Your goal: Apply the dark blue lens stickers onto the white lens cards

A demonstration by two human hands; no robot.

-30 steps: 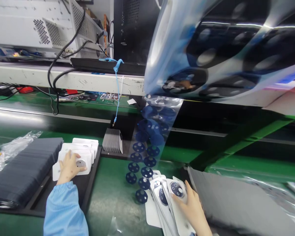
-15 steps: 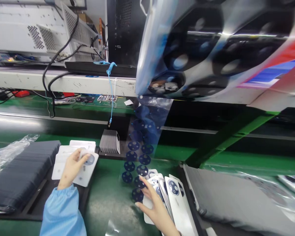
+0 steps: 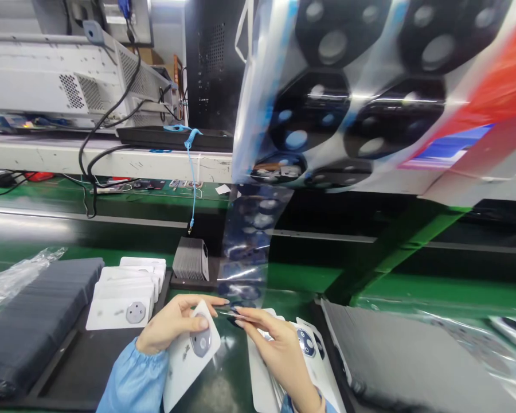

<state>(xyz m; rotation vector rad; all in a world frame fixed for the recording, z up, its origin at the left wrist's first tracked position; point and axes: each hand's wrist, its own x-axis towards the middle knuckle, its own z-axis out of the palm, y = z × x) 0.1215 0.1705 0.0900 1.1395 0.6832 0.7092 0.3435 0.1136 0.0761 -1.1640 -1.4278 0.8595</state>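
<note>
My left hand [image 3: 176, 321] grips a white panel [image 3: 183, 367] with a grey camera patch, thumb on the patch, the panel tilted. Its index finger reaches toward the strip's lower end. My right hand [image 3: 275, 350] pinches the lower end of the clear film strip [image 3: 245, 252], which carries dark round stickers and hangs from a roll of the same film [image 3: 327, 103]. Under and beside my right hand stand white panels with camera patches [image 3: 320, 361]. At left, more white panels [image 3: 120, 298] lie fanned out on a black tray [image 3: 81, 367].
Dark sleeved panels [image 3: 38, 310] lie in a row at far left, beside crumpled clear plastic [image 3: 21, 275]. A small stack of cards [image 3: 191, 259] stands at the back. Grey sleeved panels [image 3: 413, 355] fill the right. A blue cord [image 3: 193, 178] and black cables hang from the shelf [image 3: 155, 166].
My left hand has moved right, bringing one panel away from the fanned ones. My right hand has closed on the film strip's end, and the strip is now bent. The view has shifted slightly.
</note>
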